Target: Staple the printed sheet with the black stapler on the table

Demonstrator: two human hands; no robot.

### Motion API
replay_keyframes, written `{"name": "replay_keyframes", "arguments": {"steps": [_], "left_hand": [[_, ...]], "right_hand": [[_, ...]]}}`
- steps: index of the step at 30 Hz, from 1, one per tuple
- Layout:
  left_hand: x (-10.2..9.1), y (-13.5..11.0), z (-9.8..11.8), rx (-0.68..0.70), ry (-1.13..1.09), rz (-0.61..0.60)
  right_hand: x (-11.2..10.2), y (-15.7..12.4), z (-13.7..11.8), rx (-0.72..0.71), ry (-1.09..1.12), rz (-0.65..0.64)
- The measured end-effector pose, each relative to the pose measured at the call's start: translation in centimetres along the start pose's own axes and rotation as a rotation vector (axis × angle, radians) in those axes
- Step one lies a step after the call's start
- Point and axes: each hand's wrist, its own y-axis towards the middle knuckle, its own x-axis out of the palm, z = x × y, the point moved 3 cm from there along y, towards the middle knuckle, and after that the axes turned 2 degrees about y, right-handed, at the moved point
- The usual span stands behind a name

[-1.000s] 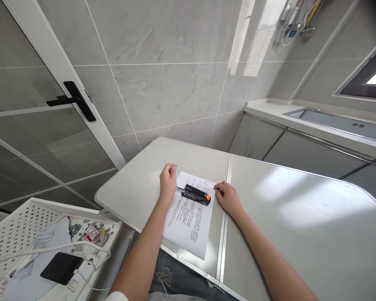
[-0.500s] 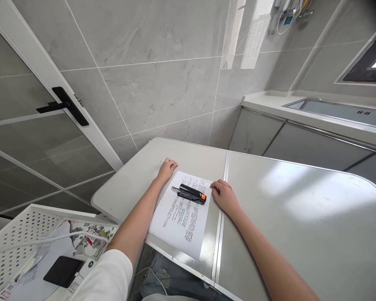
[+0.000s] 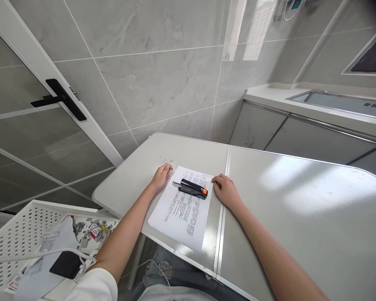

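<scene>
A black stapler (image 3: 194, 188) with an orange mark lies slantwise on the upper half of a white printed sheet (image 3: 181, 219). My left hand (image 3: 161, 175) rests on the table beside the sheet's upper left edge, fingers curled together, with nothing visible in them. At the upper right corner of the sheet, my right hand (image 3: 228, 191) lies with its fingers curled in, the fingertips at or just against the paper's edge. Neither hand touches the stapler.
The sheet lies on a pale folding table (image 3: 285, 209) with a metal seam (image 3: 223, 217). On the left, a perforated white basket (image 3: 21, 234) holds papers, cables and a black flat object (image 3: 65, 264). A door handle (image 3: 64, 99) and a counter (image 3: 269, 94) stand beyond.
My left hand has drawn slightly left and toward me, a little away from the sheet. The right hand stays by the corner. The view has tilted slightly; stapler and sheet stay put.
</scene>
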Motion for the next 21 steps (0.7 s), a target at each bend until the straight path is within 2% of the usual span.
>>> {"name": "replay_keyframes", "arguments": {"steps": [5,10,12,16,21], "left_hand": [[-0.5,-2.6,2.3,0.156,0.070,-0.078],[-0.8,-4.0,2.5,0.207,0.224,-0.039],[-0.7,-4.2,2.5,0.256,0.290,-0.053],[-0.2,-4.1,2.4,0.361,0.328,-0.181],[0.2,-4.0,2.6,0.327,0.386,-0.236]], "right_hand": [[0.0,-0.1,0.0,0.005,0.006,-0.010],[0.0,-0.1,0.1,0.002,0.007,-0.009],[0.0,0.0,0.1,-0.002,0.006,-0.010],[0.0,0.0,0.1,0.002,0.009,-0.009],[0.1,0.0,0.1,-0.001,0.015,-0.006]]}}
